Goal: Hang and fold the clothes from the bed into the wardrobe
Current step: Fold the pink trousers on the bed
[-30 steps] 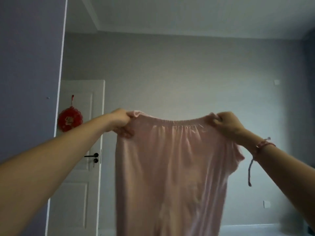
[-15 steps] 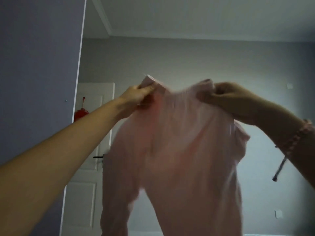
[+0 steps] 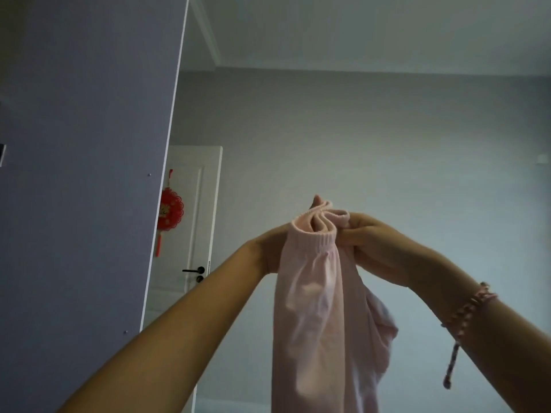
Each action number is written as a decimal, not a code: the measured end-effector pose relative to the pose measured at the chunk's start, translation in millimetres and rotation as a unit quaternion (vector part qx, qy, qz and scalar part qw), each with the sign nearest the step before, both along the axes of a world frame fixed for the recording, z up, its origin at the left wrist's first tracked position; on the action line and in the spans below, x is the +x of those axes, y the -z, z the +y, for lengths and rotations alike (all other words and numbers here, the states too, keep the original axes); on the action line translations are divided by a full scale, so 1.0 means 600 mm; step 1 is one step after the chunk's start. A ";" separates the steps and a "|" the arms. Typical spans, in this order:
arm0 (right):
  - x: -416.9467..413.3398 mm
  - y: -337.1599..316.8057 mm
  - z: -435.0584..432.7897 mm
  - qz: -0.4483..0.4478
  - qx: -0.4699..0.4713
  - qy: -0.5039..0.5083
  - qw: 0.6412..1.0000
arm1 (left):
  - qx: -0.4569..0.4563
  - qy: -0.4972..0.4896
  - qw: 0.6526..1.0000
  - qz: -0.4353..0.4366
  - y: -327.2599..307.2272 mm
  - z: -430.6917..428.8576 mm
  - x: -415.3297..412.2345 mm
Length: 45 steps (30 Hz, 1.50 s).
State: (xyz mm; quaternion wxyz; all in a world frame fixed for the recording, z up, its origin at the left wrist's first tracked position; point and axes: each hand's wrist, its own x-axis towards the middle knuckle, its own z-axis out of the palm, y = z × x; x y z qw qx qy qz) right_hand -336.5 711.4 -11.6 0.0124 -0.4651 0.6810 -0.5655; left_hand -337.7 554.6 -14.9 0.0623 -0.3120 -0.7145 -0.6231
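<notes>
Spread a second earlier, the waistband (image 3: 320, 236) ends had been brought together: left hand (image 3: 268, 251) and right hand (image 3: 378, 245) pinched the pink trousers (image 3: 313, 317) doubled, hanging mid-air before the wall (image 3: 417, 144), presumably legs aligned for folding.

Got the pants (image 3: 316, 308) hanging in front of me, waistband between my left hand (image 3: 269, 251) and right hand (image 3: 375, 242). To my left is the wardrobe (image 3: 83, 174), with the door (image 3: 196, 228) behind it and an ornament (image 3: 170, 209) on it above the handle (image 3: 193, 270).
</notes>
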 end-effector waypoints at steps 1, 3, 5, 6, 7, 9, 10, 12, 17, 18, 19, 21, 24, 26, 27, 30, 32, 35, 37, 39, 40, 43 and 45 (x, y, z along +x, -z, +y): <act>-0.005 0.006 0.005 -0.016 0.004 0.009 1.000 | -0.004 0.033 0.999 -0.016 0.006 0.011 -0.008; -0.022 0.015 0.016 -0.020 0.016 0.066 0.997 | -0.016 0.070 0.996 -0.045 0.024 0.008 -0.023; -0.041 0.022 0.026 -0.021 0.011 0.145 0.989 | 0.019 0.058 0.992 -0.111 0.044 -0.007 -0.027; -0.050 0.024 0.030 -0.025 -0.005 0.183 0.983 | 0.055 0.048 0.989 -0.130 0.057 -0.015 -0.030; -0.055 0.028 0.033 -0.030 -0.028 0.213 0.976 | 0.080 0.044 0.984 -0.152 0.075 -0.026 -0.037; -0.066 0.035 0.039 -0.034 -0.067 0.278 0.958 | 0.083 0.038 0.978 -0.189 0.116 -0.037 -0.033; -0.073 0.032 0.041 -0.030 -0.080 0.307 0.948 | 0.055 0.008 0.980 -0.190 0.139 -0.044 -0.035; -0.082 0.035 0.044 -0.022 -0.103 0.343 0.933 | -0.045 -0.033 0.982 -0.181 0.199 -0.035 -0.030; -0.094 0.056 0.045 0.016 -0.083 0.346 0.934 | -0.067 -0.125 0.976 -0.163 0.269 0.003 -0.042; -0.093 0.064 0.054 0.035 -0.066 0.348 0.935 | -0.043 -0.144 0.976 -0.155 0.269 0.000 -0.052; -0.091 0.064 0.062 0.057 -0.056 0.349 0.934 | -0.024 -0.171 0.976 -0.133 0.260 -0.009 -0.062; -0.094 0.066 0.085 0.086 -0.064 0.360 0.927 | -0.014 -0.217 0.973 -0.070 0.237 -0.028 -0.076; -0.100 0.044 0.103 0.103 -0.142 0.370 0.912 | -0.061 -0.242 0.967 0.050 0.180 -0.047 -0.094; -0.106 0.007 0.112 0.098 -0.209 0.333 0.914 | -0.068 -0.219 0.970 0.080 0.125 -0.050 -0.104; -0.106 -0.007 0.117 0.092 -0.232 0.304 0.919 | -0.053 -0.189 0.978 0.064 0.104 -0.053 -0.104; -0.142 -0.003 0.124 0.070 -0.189 0.282 0.938 | -0.031 -0.135 0.990 0.005 0.092 -0.063 -0.141; -0.206 0.047 0.117 0.056 -0.105 0.347 0.930 | -0.168 -0.198 0.965 -0.012 0.137 -0.065 -0.189; -0.293 0.103 0.103 -0.027 -0.115 0.439 0.891 | -0.278 -0.216 0.931 -0.097 0.176 -0.068 -0.258; -0.328 0.059 0.096 -0.008 -0.195 0.459 0.867 | -0.210 -0.254 0.941 -0.077 0.125 -0.065 -0.304; -0.335 -0.025 0.088 0.055 -0.242 0.454 0.856 | -0.106 -0.284 0.953 -0.029 0.042 -0.051 -0.325; -0.328 -0.072 0.085 0.088 -0.246 0.457 0.850 | -0.062 -0.286 0.956 -0.010 -0.002 -0.045 -0.330; -0.273 -0.172 0.080 0.157 -0.241 0.458 0.841 | 0.007 -0.263 0.964 0.028 -0.107 -0.032 -0.304; -0.220 -0.186 0.079 0.189 -0.243 0.422 0.853 | 0.027 -0.249 0.967 0.056 -0.127 -0.034 -0.266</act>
